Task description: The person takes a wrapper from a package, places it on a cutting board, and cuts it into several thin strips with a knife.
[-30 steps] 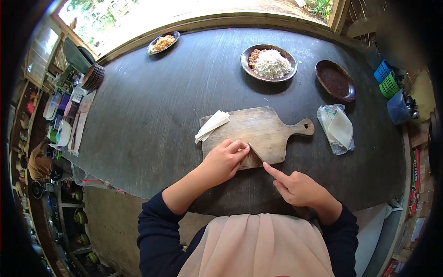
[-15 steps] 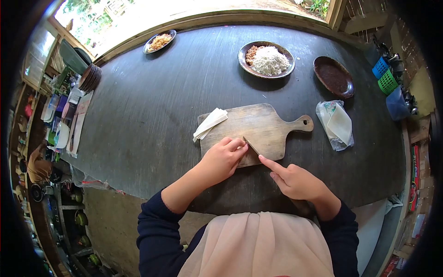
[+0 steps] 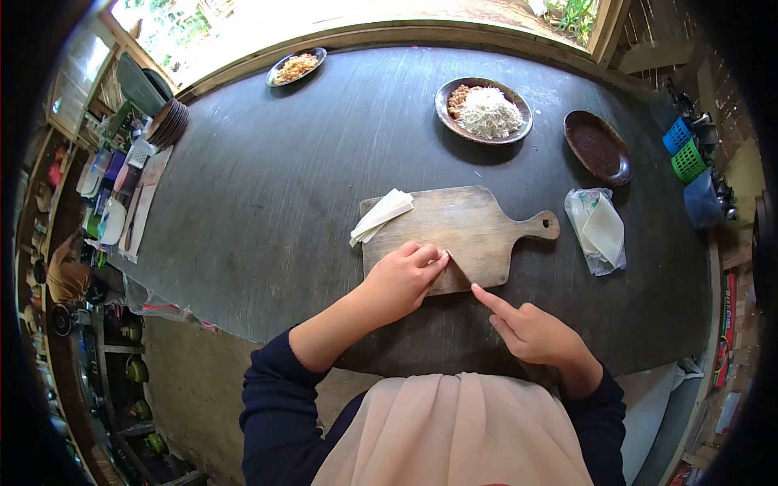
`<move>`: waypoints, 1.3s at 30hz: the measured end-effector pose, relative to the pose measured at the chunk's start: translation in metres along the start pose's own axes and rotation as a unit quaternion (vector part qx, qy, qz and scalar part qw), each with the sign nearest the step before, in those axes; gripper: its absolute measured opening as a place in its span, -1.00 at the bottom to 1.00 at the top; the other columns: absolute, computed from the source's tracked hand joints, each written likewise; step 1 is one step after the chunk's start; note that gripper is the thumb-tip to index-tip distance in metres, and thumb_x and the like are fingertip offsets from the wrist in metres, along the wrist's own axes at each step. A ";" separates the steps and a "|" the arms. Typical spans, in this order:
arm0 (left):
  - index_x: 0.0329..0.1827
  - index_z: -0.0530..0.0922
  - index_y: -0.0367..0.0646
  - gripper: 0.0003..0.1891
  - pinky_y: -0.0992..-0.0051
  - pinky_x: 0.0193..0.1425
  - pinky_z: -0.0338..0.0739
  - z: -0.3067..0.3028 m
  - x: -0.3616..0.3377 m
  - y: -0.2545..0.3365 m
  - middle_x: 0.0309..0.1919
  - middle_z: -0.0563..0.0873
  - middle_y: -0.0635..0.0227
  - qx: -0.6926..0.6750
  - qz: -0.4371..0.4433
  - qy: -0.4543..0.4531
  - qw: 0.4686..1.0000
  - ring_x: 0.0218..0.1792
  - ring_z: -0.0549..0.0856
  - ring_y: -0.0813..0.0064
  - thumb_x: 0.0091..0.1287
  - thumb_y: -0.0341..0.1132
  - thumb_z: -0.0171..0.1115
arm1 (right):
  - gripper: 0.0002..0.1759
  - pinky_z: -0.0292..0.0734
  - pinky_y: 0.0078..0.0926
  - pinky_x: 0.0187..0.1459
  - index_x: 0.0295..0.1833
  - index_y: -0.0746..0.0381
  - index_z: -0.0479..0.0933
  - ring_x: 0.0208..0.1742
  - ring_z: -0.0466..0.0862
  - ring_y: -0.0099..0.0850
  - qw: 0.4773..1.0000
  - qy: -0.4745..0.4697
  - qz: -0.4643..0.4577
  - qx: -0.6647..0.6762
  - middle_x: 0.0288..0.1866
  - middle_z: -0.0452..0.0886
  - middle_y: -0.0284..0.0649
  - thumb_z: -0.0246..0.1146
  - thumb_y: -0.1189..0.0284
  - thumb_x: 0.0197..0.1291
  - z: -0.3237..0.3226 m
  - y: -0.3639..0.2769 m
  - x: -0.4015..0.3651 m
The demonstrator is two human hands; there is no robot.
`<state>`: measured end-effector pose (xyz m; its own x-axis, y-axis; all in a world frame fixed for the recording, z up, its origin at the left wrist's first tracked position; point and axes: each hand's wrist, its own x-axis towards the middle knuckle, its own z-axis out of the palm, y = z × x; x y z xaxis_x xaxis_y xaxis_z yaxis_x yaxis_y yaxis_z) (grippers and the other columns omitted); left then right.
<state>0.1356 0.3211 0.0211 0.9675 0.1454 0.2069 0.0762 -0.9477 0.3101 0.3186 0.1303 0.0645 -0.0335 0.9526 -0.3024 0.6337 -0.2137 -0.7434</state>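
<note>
My right hand (image 3: 531, 330) grips a knife (image 3: 460, 270), index finger stretched along the back of the blade. The knife's tip points away from me, close beside the fingertips of my left hand (image 3: 405, 277). Those left fingers are bent and pressed together low over the wooden cutting board (image 3: 474, 219); whatever lies under them is hidden. White flat strips (image 3: 382, 215), cut from a thin sheet, lie stacked on the board's far left corner. To the right of the board's handle, a clear plastic packet (image 3: 598, 231) holds white folded sheets.
At the back of the dark table (image 3: 267, 178) stand a plate of white shreds and brown bits (image 3: 490, 113) and a smaller plate of orange-brown food (image 3: 297, 69). An oval brown dish (image 3: 597, 146) sits at right. Stacked brown plates (image 3: 168, 123) and colored baskets (image 3: 687, 160) line the edges.
The whole view has shifted slightly, so everything appears further right and lower. The knife's tip has moved a little toward me along the left fingertips. Both hands keep their grip.
</note>
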 end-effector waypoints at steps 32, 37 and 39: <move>0.22 0.51 -0.29 -0.49 0.32 0.13 0.51 -0.003 0.000 -0.001 0.02 0.57 0.22 -0.033 0.003 -0.001 0.999 -0.03 0.55 0.20 0.11 -0.55 0.24 | -0.34 0.45 -0.17 -0.48 0.54 -0.02 0.18 -0.71 0.47 -0.01 0.998 0.043 -0.037 0.006 -0.70 0.43 0.06 0.10 0.46 0.34 0.012 0.008 0.002; 0.21 0.52 -0.29 -0.48 0.32 0.13 0.51 -0.003 -0.001 -0.001 0.04 0.57 0.22 -0.030 0.010 0.000 1.000 -0.05 0.54 0.20 0.10 -0.55 0.24 | -0.37 0.48 -0.18 -0.44 0.54 -0.01 0.18 -0.68 0.49 0.01 0.999 0.017 -0.021 0.037 -0.67 0.45 0.11 0.08 0.45 0.37 0.006 0.008 0.004; 0.21 0.52 -0.29 -0.49 0.33 0.13 0.51 -0.003 0.000 -0.001 0.04 0.57 0.22 -0.027 0.007 -0.003 1.000 -0.05 0.54 0.20 0.10 -0.55 0.24 | -0.37 0.48 -0.19 -0.42 0.54 -0.01 0.18 -0.67 0.50 0.02 0.998 0.022 -0.029 0.052 -0.65 0.45 0.13 0.07 0.45 0.38 0.004 0.010 0.010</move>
<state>0.1346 0.3227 0.0240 0.9696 0.1299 0.2072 0.0487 -0.9328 0.3571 0.3215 0.1366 0.0512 -0.0328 0.9719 -0.2329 0.5473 -0.1775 -0.8179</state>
